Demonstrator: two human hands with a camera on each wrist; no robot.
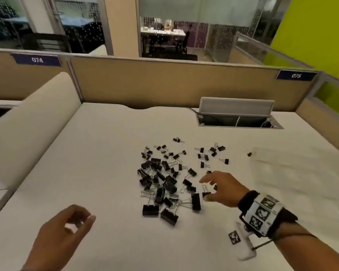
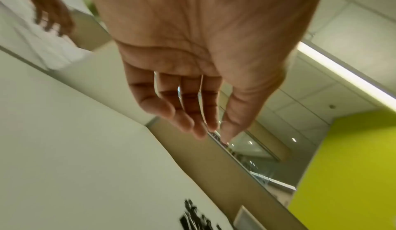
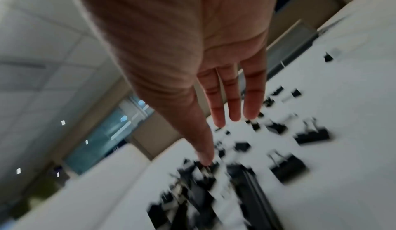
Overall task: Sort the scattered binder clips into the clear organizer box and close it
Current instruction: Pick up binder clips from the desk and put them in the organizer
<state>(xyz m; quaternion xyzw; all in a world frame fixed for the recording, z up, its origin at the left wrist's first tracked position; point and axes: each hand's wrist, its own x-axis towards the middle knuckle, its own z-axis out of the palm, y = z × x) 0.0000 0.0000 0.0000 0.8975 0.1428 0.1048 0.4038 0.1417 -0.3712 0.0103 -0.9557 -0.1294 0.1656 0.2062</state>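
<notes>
Several black binder clips [image 1: 164,182] of mixed sizes lie scattered in a heap at the middle of the white desk [image 1: 98,153]. The clear organizer box [image 1: 294,169] sits to their right, blurred, with one small clip [image 1: 249,154] at its left edge. My right hand [image 1: 205,189] hovers over the heap's right side, holding nothing. Its fingers [image 3: 233,111] are straight above the clips [image 3: 289,167]. My left hand [image 1: 80,222] hangs above the desk's near left, away from the heap. Its fingers [image 2: 193,118] are loosely curled and empty, and blurred clips [image 2: 193,216] show at the bottom of the left wrist view.
An open cable hatch with a raised grey lid [image 1: 237,108] sits at the back right of the desk. A tan partition [image 1: 164,83] runs along the far edge. A cream side divider [image 1: 27,124] bounds the left side.
</notes>
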